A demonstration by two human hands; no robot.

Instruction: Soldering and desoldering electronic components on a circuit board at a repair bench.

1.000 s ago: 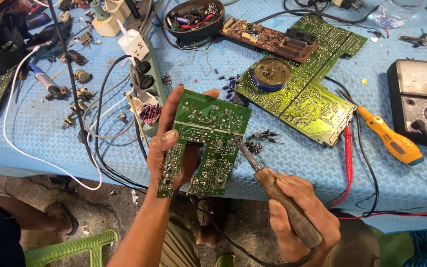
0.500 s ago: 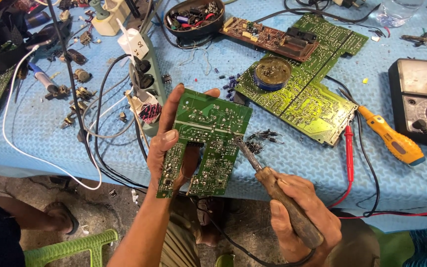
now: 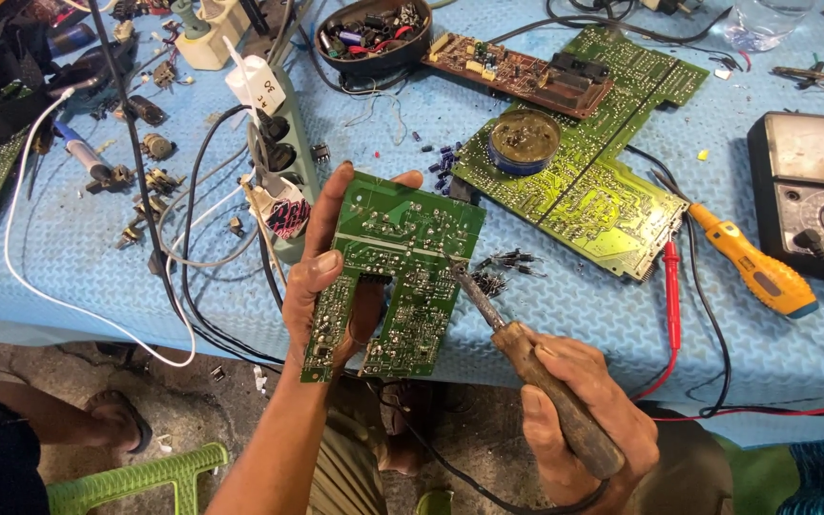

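Observation:
My left hand (image 3: 328, 277) holds a small green circuit board (image 3: 402, 262) upright by its left edge, solder side facing me, over the front edge of the blue table (image 3: 69, 277). The board has a notch cut in its lower middle. My right hand (image 3: 579, 420) grips the wooden handle of a soldering iron (image 3: 526, 358). Its metal tip touches the board's right edge near the middle.
A large green circuit board (image 3: 584, 172) with a round tin on it lies behind. A yellow screwdriver (image 3: 751, 267), a red probe (image 3: 671, 296), a multimeter (image 3: 813, 191), a power strip (image 3: 283, 162), cables and loose parts crowd the table. Another person's leg (image 3: 40, 429) is at lower left.

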